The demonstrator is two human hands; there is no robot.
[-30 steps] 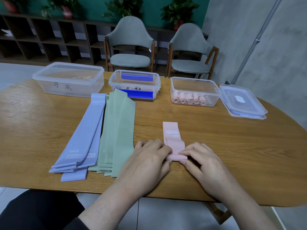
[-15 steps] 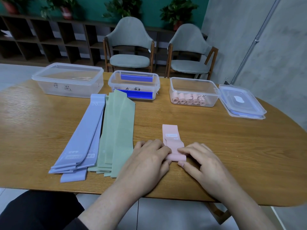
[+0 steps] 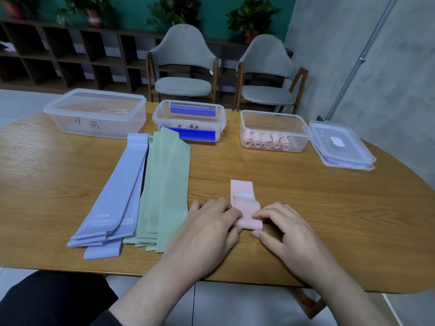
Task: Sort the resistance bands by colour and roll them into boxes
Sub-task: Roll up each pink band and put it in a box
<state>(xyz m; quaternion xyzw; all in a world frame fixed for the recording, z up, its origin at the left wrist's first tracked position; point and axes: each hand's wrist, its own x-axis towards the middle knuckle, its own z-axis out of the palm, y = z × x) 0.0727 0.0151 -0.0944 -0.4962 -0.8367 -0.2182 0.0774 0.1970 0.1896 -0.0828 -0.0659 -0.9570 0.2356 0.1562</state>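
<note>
Left hand (image 3: 207, 225) and right hand (image 3: 286, 228) pinch pink band (image 3: 246, 208) roll, lower centre. Rolling step under way, short tail left. Next, likely: finish roll, drop into pink box (image 3: 274, 118), upper right.

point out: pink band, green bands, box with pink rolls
pink band (image 3: 242, 196), head view, flat unrolled part
green bands (image 3: 164, 184), head view, middle of the stack
box with pink rolls (image 3: 273, 124), head view, front wall above the rolls

Teal wall (image 3: 131, 10), 2 grey chairs (image 3: 183, 67), dark shelving (image 3: 58, 57), concrete wall (image 3: 353, 55) rt.
</note>
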